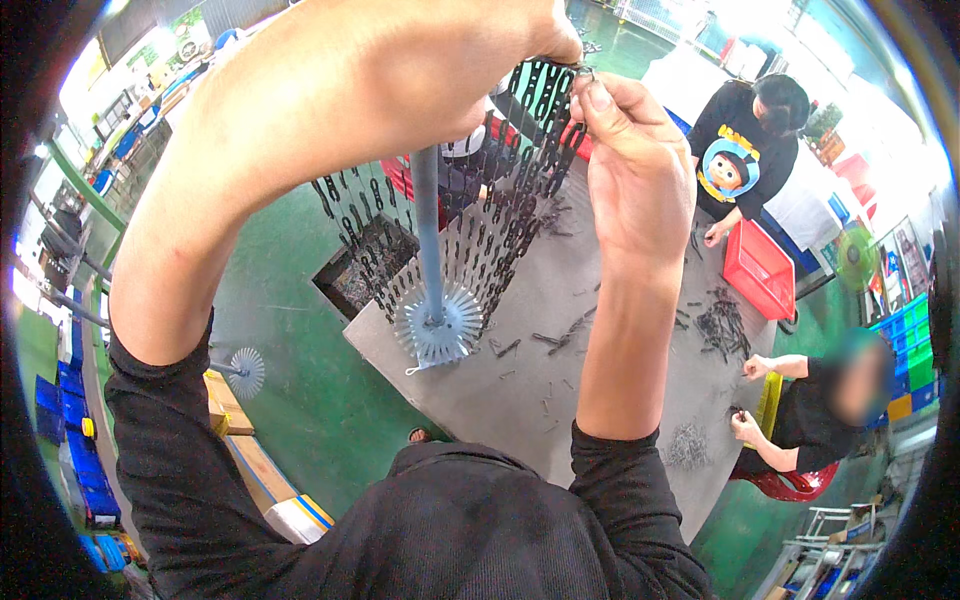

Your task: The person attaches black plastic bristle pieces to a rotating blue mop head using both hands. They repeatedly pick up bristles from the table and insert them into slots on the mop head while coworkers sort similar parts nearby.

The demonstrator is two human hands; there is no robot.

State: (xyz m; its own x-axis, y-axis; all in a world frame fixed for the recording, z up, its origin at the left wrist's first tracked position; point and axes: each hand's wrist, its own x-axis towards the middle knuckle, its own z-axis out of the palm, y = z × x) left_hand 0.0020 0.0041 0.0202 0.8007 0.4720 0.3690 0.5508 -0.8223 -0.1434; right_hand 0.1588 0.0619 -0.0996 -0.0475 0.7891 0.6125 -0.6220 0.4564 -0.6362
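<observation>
Raised at the top right of centre, my right hand pinches a small shiny metal piece between thumb and forefinger. My left hand reaches across the top edge close beside it; its fingers are mostly hidden, so its grip does not show. Under both hands hang rows of black slotted strips, spread around a blue-grey upright pole. At the pole's foot sits a round toothed disc. My left forearm covers part of the hanging rows.
The grey table carries a pile of black pieces and small metal bits. A red basket stands by its right edge. One person stands at the far right; another sits nearer. A dark bin is beyond the table's left edge.
</observation>
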